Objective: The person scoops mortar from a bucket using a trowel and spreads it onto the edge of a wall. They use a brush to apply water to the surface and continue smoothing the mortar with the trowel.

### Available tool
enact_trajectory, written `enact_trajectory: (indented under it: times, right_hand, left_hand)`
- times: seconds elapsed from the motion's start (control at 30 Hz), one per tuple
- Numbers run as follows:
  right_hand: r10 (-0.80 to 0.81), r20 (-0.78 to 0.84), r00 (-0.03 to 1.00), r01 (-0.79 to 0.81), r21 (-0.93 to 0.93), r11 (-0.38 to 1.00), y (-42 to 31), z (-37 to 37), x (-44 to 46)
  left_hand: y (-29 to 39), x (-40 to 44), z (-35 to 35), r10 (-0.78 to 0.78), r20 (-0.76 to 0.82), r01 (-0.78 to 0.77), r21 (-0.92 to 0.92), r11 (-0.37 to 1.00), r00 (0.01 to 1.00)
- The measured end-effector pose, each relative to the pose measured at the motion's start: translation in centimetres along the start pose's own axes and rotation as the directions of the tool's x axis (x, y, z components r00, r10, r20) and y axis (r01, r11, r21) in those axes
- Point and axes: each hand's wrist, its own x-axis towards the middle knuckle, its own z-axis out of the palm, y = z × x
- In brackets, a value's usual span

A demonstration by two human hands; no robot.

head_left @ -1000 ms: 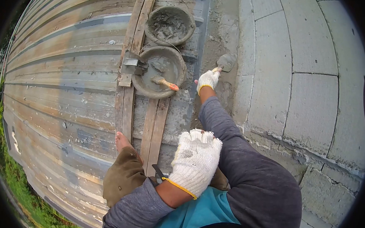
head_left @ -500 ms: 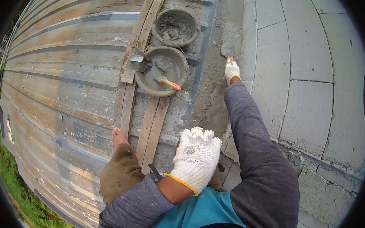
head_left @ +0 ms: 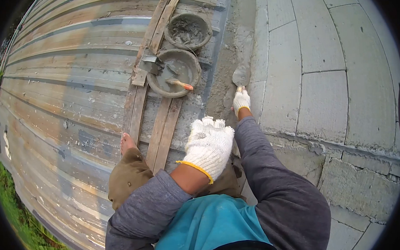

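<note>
My right hand (head_left: 241,100), in a white fingerless knit glove, is closed round the handle of a trowel (head_left: 241,75). The trowel's blade lies on the wet mortar strip (head_left: 224,74) along the foot of the block wall. My left hand (head_left: 209,147), gloved alike, is in front of my body near my knee. Its fingers curl down out of sight, so whatever they grip is hidden. Ahead and to the left, a rubber bucket (head_left: 198,77) holds grey watery mix, with a brush (head_left: 179,84) with an orange-tipped handle in it.
Behind it stands a second bucket (head_left: 209,36) with thicker mortar. A metal box-shaped tool (head_left: 150,64) sits at the near bucket's left rim. Wooden planks (head_left: 164,127) cross the corrugated metal roof (head_left: 63,114). Grey block wall (head_left: 320,96) rises on the right.
My right hand has drawn the trowel back toward me along the mortar strip. The camera view has shifted a little; my left hand stays near my knee.
</note>
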Motion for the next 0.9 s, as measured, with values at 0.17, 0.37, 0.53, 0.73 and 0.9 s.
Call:
enact_trajectory:
  times: [0.17,0.37,0.53,0.73,0.9]
  right_hand:
    - [-0.108,-0.076,0.991,0.126,0.3,0.946,0.0,-2.8,-11.2]
    - [-0.362,0.15,0.92,0.159,0.702,0.694,-3.5,-4.1,-26.2]
    - [-0.706,-0.024,0.708,0.529,0.681,0.507,-5.0,-1.9,-28.1]
    - [-0.624,0.443,0.644,0.119,0.748,0.653,-7.5,-2.1,-21.7]
    - [-0.5,0.284,0.818,0.572,-0.311,0.759,-9.3,1.4,-5.7]
  left_hand:
    - [-1.2,-1.4,-0.4,0.013,-0.165,0.004,0.101,0.995,0.986]
    - [-1.1,-0.7,0.2,-0.431,0.021,0.313,-0.72,0.619,0.902]
    - [-3.2,1.6,4.9,-0.564,0.151,0.365,-0.885,0.29,0.812]
    - [-4.2,3.5,1.4,-0.649,0.237,-0.009,-0.936,-0.352,0.723]
    - [-2.1,2.9,-1.3,-0.805,0.161,-0.067,-0.968,-0.242,0.57]
